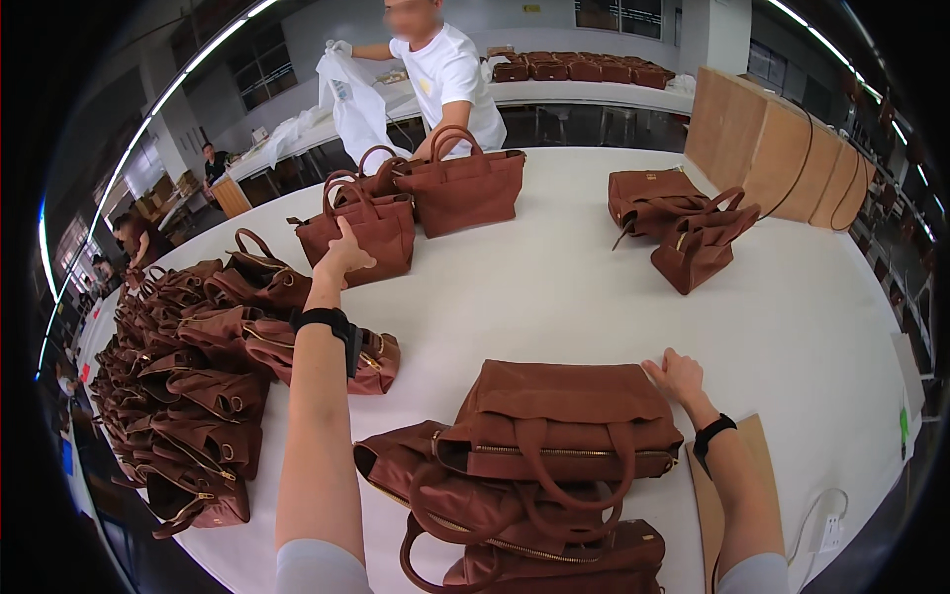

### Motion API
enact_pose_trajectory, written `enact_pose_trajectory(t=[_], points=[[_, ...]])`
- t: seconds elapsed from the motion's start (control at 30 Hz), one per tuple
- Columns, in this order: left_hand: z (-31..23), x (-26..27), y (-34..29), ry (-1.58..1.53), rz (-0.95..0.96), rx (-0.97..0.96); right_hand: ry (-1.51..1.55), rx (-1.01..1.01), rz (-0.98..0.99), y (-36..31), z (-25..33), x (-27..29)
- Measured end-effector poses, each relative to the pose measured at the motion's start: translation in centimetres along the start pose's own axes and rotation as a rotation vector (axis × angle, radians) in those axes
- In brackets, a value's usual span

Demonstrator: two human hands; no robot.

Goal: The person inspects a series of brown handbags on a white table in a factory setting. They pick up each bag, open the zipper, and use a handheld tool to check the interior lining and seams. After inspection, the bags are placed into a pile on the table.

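My left hand [344,255] reaches out over the table, index finger extended and thumb apart, open. It is in front of a brown handbag [381,238] that stands upright; whether it touches the leather I cannot tell. Close to me, a brown handbag [569,396] with a gold zipper lies on its side, partly over another handbag [396,460]. A third bag [594,569] is cut off by the lower edge. My right hand [681,376] is by the top right corner of the uppermost one, its fingers loosely curled with nothing visible in them.
A big heap of brown handbags [188,386] covers the table's left side. Upright bags [465,193] stand farther back. Two more bags [658,203] lie at right, near a wooden box [757,139]. Across the white table [554,287] a person [460,84] holds white sheeting [351,99].
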State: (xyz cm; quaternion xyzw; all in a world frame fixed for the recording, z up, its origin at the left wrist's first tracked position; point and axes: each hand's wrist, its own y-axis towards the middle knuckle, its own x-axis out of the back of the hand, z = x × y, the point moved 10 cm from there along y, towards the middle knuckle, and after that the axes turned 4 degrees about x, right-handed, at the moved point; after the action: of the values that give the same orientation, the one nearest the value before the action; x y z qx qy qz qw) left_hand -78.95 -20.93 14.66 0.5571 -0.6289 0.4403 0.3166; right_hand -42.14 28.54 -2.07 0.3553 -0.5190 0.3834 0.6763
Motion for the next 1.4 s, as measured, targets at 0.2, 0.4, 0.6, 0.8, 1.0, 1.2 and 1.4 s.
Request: enact_pose_trajectory(t=[0.2, 0.4, 0.6, 0.8, 1.0, 1.2, 1.4], points=[[-0.3, -0.9, 0.4, 0.017, -0.051, -0.045, 0.010, 0.012, 0.003, -0.1, 0.3, -0.1], [-6.9, -3.5, -3.3, -0.304, 0.125, -0.139, 0.026, -0.016, 0.019, -0.3, -0.6, 0.2], [-7.1, -3.0, 0.7, -0.313, -0.344, -0.323, 0.031, -0.004, 0.008, 0.3, 0.0, 0.2], [-10.9, -8.4, -5.1, -0.526, -0.003, -0.320, 0.167, -0.038, 0.056, 0.7, -0.5, -0.2], [-17.0, -10.6, -14.6, -0.738, 0.265, -0.444, 0.768, 0.028, -0.187, 6.1, 1.2, 4.8], [-16.1, -8.1, -14.2, -0.944, 0.081, -0.391, 0.431, 0.345, -0.420, 13.1, 11.2, 11.0], [-13.1, -3.5, -9.5, -1.139, -0.214, -0.373, 0.372, 0.299, -0.513, 15.2, 10.8, 12.5]])
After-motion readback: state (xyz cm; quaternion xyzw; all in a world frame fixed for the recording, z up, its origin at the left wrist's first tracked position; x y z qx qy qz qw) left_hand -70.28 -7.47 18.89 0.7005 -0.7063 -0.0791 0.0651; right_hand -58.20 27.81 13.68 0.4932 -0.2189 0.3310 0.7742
